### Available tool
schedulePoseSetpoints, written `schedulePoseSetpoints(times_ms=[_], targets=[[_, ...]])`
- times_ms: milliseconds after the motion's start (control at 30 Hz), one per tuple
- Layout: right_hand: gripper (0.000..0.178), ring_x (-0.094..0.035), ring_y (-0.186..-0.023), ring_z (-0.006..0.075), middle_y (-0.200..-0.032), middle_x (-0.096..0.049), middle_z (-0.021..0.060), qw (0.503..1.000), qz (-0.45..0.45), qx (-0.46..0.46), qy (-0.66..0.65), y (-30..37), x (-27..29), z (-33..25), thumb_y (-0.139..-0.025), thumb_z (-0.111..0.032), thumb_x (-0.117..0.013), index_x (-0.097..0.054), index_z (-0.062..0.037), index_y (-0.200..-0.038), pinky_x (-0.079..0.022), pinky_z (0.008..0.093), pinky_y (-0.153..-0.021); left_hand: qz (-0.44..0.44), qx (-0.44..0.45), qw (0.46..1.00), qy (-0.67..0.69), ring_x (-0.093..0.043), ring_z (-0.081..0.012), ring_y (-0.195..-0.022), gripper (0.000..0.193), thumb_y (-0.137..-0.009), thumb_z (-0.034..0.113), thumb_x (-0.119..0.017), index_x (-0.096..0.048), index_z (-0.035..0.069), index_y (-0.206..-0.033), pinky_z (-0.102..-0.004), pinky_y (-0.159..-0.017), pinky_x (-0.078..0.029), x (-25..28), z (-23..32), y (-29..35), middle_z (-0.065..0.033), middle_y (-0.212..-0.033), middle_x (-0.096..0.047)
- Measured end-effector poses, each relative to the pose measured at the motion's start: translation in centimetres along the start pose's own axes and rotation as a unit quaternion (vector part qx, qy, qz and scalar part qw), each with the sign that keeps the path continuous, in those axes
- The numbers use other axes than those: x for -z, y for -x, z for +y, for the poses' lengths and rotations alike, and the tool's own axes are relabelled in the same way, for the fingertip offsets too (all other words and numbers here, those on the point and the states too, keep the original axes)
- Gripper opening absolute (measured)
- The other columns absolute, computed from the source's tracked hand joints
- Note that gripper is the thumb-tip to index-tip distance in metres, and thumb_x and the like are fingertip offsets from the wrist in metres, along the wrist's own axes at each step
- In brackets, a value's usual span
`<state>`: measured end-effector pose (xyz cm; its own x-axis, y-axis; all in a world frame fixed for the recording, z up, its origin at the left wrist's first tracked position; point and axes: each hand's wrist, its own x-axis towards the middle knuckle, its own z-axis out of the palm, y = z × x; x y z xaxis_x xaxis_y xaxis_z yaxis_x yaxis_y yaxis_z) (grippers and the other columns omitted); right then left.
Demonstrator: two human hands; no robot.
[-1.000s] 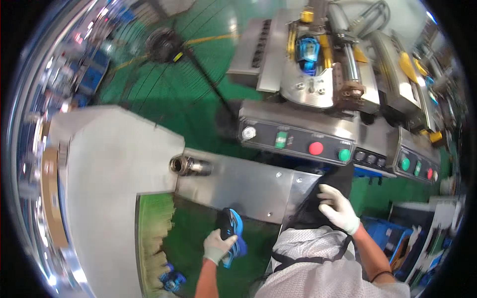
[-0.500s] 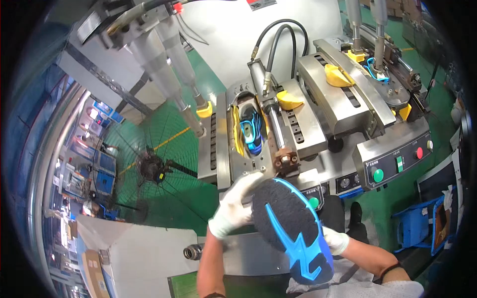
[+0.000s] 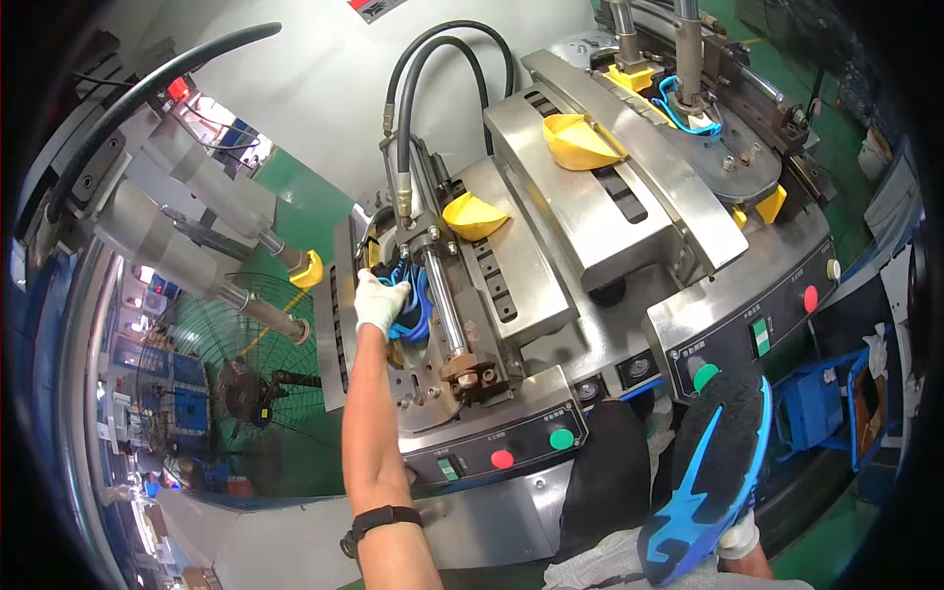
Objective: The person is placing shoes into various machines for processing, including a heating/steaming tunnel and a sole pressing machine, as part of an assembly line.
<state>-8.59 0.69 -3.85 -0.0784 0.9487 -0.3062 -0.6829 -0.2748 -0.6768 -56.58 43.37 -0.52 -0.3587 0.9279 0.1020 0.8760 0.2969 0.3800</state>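
Note:
My left hand (image 3: 381, 303), in a white glove, reaches into the left station of a steel press. Its fingers are wrapped over a blue and black shoe (image 3: 413, 317) lying between the station's plates; the fingertips are partly hidden. Low at the right, my right hand (image 3: 739, 537), also gloved, grips a second shoe (image 3: 718, 472) from behind. That one has its black and bright blue sole turned toward me, toe up, and it hides most of the hand.
Control panels with a red button (image 3: 502, 459) and a green button (image 3: 705, 377) line the press front. Yellow pads (image 3: 580, 141) sit on the steel blocks. Cylinder rods (image 3: 265, 313) jut in at left, above a floor fan (image 3: 241, 388). A blue stool (image 3: 816, 408) stands right.
My left hand has left the held shoe and moved forward onto the shoe in the press. The held shoe has gone right and tilted in my right hand. The view has shifted right.

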Motion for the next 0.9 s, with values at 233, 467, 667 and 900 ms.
schedulePoseSetpoints(times_ms=[233, 467, 667, 900], targets=[[0.112, -0.059, -0.126, 0.0288, -0.143, -0.055, 0.0130, 0.998, -0.048, -0.029, -0.006, -1.2, -2.4, -0.2, -0.069, -0.031, -0.095, -0.031, -0.0017, -0.156, -0.051, 0.0439, -0.106, 0.068, -0.075, 0.986, 0.130, -0.069, -0.0257, -0.102, 0.079, -0.073, 0.028, -0.088, -0.053, -0.011, -0.132, -0.0358, -0.093, -0.054, 11.8, -2.1, 8.8, -0.0219, -0.115, -0.071], [0.084, -0.056, -0.126, 0.0244, -0.141, -0.055, 0.0099, 0.991, -0.084, 0.026, 0.096, -4.9, -9.3, 0.7, -0.075, -0.011, -0.075, -0.041, -0.0007, -0.151, -0.044, 0.0409, -0.110, 0.136, -0.039, 0.950, 0.279, -0.054, -0.0270, -0.127, 0.074, -0.076, 0.011, -0.078, -0.046, -0.007, -0.141, -0.0387, -0.111, -0.041, 17.2, -7.4, 35.3, -0.0204, -0.136, -0.055], [0.052, -0.068, -0.103, 0.0175, -0.121, -0.067, 0.0100, 0.970, -0.168, -0.049, 0.169, -13.6, -23.7, -0.4, -0.093, -0.014, -0.073, -0.051, -0.0032, -0.139, -0.056, 0.0338, -0.089, 0.057, 0.113, 0.950, 0.285, -0.061, -0.0316, -0.114, 0.065, -0.078, 0.020, -0.085, -0.058, 0.001, -0.134, -0.0415, -0.102, -0.049, 11.3, -15.0, 51.4, -0.0184, -0.124, -0.063], [0.021, -0.070, -0.086, 0.0189, -0.106, -0.073, 0.0073, 0.917, -0.168, -0.129, 0.338, -34.1, -35.3, 5.2, -0.091, -0.013, -0.074, -0.068, -0.0068, -0.110, -0.059, 0.0354, -0.075, 0.061, 0.181, 0.959, 0.208, -0.057, -0.0423, -0.123, 0.083, -0.078, 0.022, -0.083, -0.042, 0.001, -0.147, -0.0475, -0.106, -0.045, -0.8, -23.1, 58.0, -0.0282, -0.132, -0.058]])
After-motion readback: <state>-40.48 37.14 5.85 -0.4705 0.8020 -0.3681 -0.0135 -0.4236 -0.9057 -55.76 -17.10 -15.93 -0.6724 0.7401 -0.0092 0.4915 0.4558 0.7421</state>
